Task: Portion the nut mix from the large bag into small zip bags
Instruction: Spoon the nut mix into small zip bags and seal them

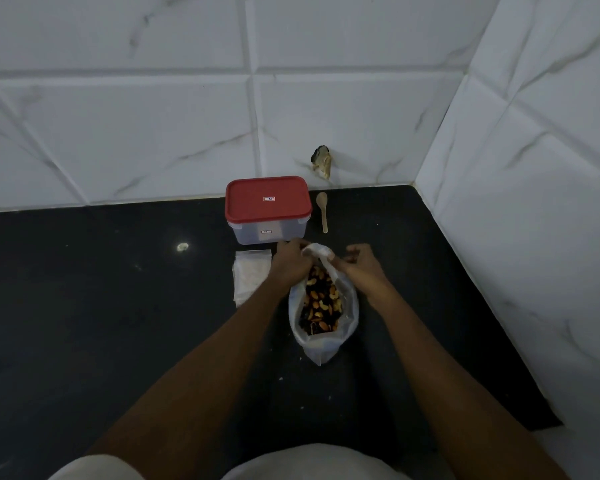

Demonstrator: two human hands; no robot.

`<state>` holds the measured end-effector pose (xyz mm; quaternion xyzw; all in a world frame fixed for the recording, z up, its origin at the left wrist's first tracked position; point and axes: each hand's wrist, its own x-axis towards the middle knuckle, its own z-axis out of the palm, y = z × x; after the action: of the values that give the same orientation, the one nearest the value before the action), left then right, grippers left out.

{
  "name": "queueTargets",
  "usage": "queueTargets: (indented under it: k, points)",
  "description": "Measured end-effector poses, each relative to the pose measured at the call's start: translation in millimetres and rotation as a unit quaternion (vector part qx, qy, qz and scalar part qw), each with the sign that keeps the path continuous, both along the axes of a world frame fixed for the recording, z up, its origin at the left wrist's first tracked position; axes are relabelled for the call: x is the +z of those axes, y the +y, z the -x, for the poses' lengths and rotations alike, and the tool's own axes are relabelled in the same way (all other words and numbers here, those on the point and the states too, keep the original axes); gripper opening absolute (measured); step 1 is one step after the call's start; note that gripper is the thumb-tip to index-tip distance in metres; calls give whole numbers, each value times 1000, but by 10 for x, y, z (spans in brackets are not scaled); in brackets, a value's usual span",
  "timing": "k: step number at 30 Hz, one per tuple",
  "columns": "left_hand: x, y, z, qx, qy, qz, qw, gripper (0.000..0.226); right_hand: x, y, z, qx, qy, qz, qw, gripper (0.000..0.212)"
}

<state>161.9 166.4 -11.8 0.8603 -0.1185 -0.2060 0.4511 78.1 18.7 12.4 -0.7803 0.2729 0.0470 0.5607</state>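
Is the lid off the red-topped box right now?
No, the red lid sits on the box, behind the nut bag.

I take this for a home kitchen corner: black counter [118,306] meeting white marble-look wall tiles [153,116], red-lidded food container [268,202] and wooden spoon [322,211] mid-frame.
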Motion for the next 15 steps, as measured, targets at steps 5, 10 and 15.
queueTargets:
  k: [5,10,15]
  points:
    - [82,-40,8,-23,-91,-44,995,19,-37,44,-10,87,-34,233,968,34]
    - [183,-34,-46,-77,-118,-99,985,20,-9,-69,-54,110,-37,299,947,18]
    - [208,75,-98,-112,-144,-129,975,20,14,-189,-54,99,-62,288,950,20]
